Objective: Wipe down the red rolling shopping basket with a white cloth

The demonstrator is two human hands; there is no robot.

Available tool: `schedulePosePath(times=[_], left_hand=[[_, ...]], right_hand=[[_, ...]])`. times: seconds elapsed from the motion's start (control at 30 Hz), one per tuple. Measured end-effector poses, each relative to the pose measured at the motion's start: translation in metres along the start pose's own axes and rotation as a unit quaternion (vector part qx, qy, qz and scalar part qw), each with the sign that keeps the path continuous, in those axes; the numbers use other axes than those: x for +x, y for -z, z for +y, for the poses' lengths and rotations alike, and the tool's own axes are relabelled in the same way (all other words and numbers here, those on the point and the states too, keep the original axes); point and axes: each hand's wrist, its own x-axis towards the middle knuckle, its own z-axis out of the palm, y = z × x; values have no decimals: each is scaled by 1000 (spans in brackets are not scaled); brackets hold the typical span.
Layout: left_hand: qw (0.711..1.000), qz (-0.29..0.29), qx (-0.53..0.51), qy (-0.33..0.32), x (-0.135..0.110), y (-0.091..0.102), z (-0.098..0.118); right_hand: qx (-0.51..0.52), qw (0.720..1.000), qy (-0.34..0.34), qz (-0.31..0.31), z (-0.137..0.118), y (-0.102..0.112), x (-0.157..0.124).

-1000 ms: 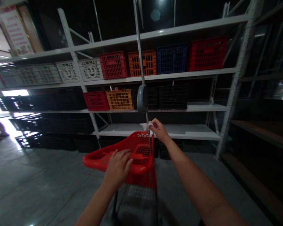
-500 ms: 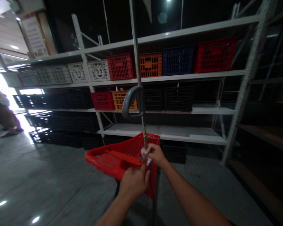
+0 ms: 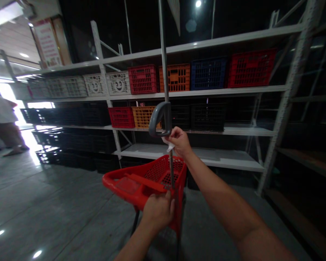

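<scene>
A red plastic shopping basket (image 3: 141,183) on a small trolley stands in front of me. A thin metal pole (image 3: 165,72) rises from its near right corner, carrying a grey curved handle (image 3: 159,117). My right hand (image 3: 179,141) pinches a small white cloth (image 3: 168,145) against the pole just below the grey handle. My left hand (image 3: 157,212) is closed on the basket's near rim at the foot of the pole.
White metal shelving (image 3: 195,92) fills the wall ahead, holding red, orange, blue, white and black crates. More dark shelves (image 3: 309,159) stand at the right. A person (image 3: 2,119) stands at the far left by a bright doorway. The floor is glossy grey.
My right hand with the cloth has slid up the pole from near the basket rim to just under the grey handle. The left hand keeps its hold low on the basket.
</scene>
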Motion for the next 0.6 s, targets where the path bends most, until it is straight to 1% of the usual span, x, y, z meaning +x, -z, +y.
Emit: schedulePosePath(times=[0.1, 0.2, 0.3, 0.37, 0.47, 0.53, 0.6], left_hand=[[1000, -2, -1, -10, -2, 1, -4], [1000, 0, 4, -25, -5, 1, -10], [999, 5, 13, -40, -7, 0, -17], [998, 12, 19, -51, -8, -1, -21], [997, 25, 28, -65, -8, -3, -26], [996, 34, 26, -72, -8, -3, -30], [996, 42, 19, -80, -9, -3, -34]], right_hand=[[-16, 1000, -9, 18, 12, 1, -18], [-19, 998, -53, 13, 30, 5, -50], [-36, 994, -107, 12, 49, 14, -87], [-46, 988, -146, -2, 62, 25, -113], [-57, 976, -204, -41, 81, 44, -149], [-82, 969, -224, -65, 89, 56, -168], [-129, 962, -227, -85, 91, 64, -179]])
